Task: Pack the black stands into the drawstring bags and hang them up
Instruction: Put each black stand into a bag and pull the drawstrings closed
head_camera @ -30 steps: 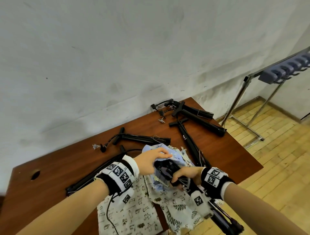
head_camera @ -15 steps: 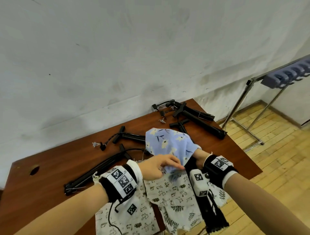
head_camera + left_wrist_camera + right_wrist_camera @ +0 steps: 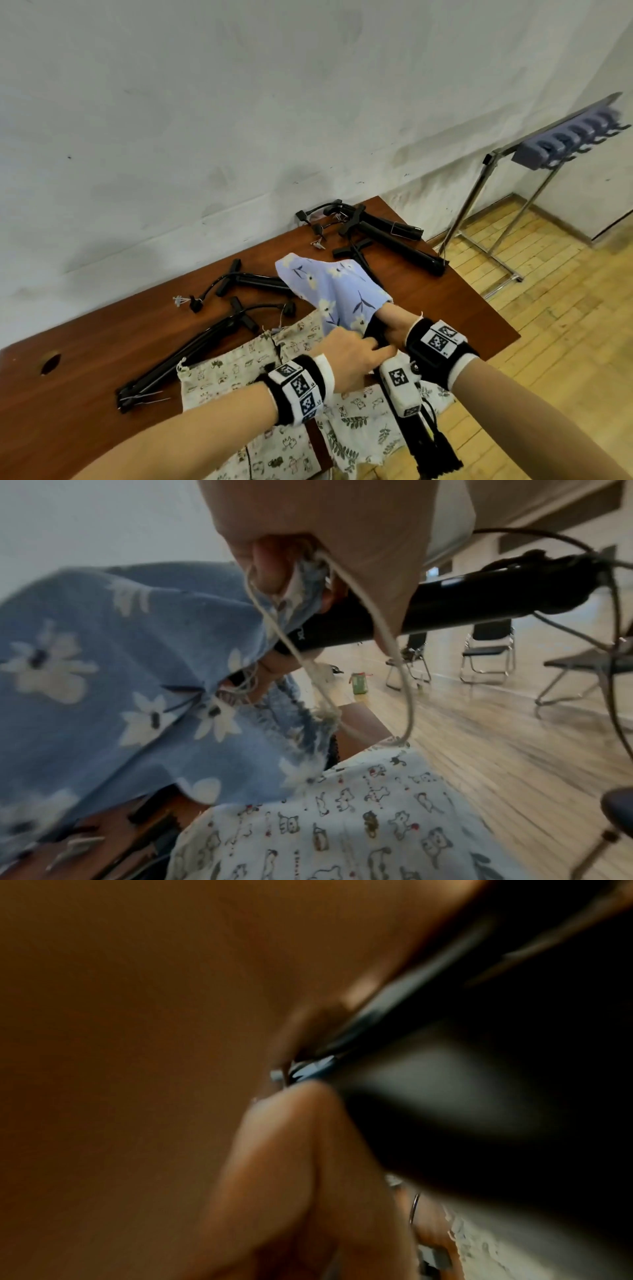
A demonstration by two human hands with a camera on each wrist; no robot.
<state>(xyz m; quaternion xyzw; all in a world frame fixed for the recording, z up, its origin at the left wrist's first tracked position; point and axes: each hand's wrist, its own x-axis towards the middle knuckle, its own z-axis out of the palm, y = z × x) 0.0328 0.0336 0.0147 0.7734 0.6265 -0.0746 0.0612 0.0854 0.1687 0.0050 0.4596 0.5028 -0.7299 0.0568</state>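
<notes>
1. So the right hand [image 3: 390, 322] is shoved into the mouth of a light blue drawstring bag with white flowers [image 3: 337, 291], fingers wrapped around a long black tube-shaped stand [image 3: 445, 607]. The front end is inside the bag, and the rest sticks out back past the wrist.
2. The left hand [image 3: 352, 356] is pinching the bag's hem and its thin white drawstring [image 3: 383, 642] right at the opening.
3. All this is held just above the brown wooden table [image 3: 85, 359], over a white cat-print cloth bag [image 3: 239, 370] lying flat near the front edge.
4. More black stands [image 3: 394, 240] are scattered across the far side of the table.
5. A metal rack with blue hooks [image 3: 565, 144] stands off to the right on the wood floor.
</notes>
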